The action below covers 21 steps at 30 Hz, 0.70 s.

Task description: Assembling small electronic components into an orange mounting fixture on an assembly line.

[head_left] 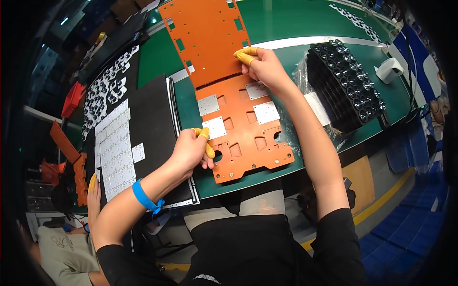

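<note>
An orange hinged fixture (pixel 243 143) lies on the green bench in front of me, its lid (pixel 207 40) swung back at the far side. Square silver-white plates (pixel 266 113) rest in recesses of the base. My left hand (pixel 188 148), with yellow finger cots and a blue wristband, is closed at the fixture's left edge. Its fingertips touch or nearly touch the lower left plate (pixel 215 128); what they hold, if anything, is hidden. My right hand (pixel 263 67), also in yellow finger cots, pinches the lid's right edge near the hinge.
On the right stands a stack of black trays (pixel 341 86) with round lenses, beside clear plastic wrap and a white handheld device (pixel 390 70). To the left, white boards (pixel 114 148) lie on a black sheet (pixel 152 133). A co-worker's hand (pixel 94 198) reaches in at the left.
</note>
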{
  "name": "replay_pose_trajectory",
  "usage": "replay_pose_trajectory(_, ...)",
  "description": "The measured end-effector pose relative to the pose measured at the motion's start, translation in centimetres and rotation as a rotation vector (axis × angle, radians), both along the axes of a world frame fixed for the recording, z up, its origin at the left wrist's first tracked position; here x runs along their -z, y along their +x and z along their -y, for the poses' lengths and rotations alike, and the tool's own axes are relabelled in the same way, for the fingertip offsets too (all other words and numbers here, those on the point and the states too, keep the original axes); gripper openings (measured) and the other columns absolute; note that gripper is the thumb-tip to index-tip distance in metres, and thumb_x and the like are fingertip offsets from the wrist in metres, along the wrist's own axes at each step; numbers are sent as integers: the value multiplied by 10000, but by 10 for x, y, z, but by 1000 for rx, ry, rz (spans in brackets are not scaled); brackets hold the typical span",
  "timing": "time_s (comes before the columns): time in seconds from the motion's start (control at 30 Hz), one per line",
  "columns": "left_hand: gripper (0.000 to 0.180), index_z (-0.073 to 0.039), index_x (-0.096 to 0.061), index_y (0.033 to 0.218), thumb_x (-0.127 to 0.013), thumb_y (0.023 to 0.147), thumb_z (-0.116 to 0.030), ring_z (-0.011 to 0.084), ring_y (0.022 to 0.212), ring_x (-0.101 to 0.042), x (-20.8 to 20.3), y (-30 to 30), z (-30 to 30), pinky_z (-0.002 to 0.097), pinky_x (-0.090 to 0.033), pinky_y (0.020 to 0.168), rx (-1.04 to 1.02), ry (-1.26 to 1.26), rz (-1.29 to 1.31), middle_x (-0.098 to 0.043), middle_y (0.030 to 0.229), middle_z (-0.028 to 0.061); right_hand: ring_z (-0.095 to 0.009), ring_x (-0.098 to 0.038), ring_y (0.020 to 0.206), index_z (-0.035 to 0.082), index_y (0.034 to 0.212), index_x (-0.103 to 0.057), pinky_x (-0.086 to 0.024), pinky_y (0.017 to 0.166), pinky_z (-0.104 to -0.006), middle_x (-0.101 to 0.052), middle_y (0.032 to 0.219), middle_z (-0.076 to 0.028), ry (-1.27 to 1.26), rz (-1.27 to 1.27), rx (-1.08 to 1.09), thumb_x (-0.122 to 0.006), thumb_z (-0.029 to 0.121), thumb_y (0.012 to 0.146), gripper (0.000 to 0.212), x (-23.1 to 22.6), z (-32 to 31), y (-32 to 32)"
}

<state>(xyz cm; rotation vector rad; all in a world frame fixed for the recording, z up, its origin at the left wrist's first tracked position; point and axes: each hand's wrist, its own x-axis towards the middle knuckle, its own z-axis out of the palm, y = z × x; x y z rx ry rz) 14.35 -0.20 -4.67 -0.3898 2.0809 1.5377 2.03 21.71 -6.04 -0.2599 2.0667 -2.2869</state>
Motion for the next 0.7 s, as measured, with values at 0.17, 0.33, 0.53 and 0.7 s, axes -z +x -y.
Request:
replay_pose_trajectory(0.17, 221, 123, -453, 1007, -323, 920, -34, 218, 449, -600, -4, 1, 4, 263, -442, 363, -12, 12, 41, -595, 698, 176, -20, -363, 494, 9, 1062, -616, -284, 448, -176, -541, 689, 10, 6, -26, -21, -536, 120, 932, 189, 2, 3, -4)
replay_pose_trajectory(0.33, 351, 26, -410, 1263, -489, 969, -147, 171, 390, -555, -29, 53, 8, 227, -387, 345, 108, 50, -121, -610, 772, 116, -22, -371, 501, 3, 1089, -601, -293, 452, -172, -536, 686, 12, 24, -14, -5, -518, 108, 938, 202, -3, -1, 5)
replay_pose_trajectory(0.53, 329, 80, -548, 1107, -629, 831, -79, 419, 980, -526, -11, 67, 85, 457, -437, 883, 230, -1198, -1031, -575, 1045, 257, -22, -365, 499, -2, 1083, -603, -295, 452, -173, -533, 680, 10, 44, -19, 15, -525, 114, 938, 201, -7, -2, 6)
replay_pose_trajectory(0.7, 442, 89, -506, 1167, -667, 811, -118, 445, 1110, -471, 1, 90, 84, 468, -390, 962, 247, -1078, -952, -535, 1122, 273, -20, -362, 487, 0, 1078, -606, -296, 447, -177, -533, 678, 8, 36, -42, -4, -548, 124, 930, 201, -3, 2, 3)
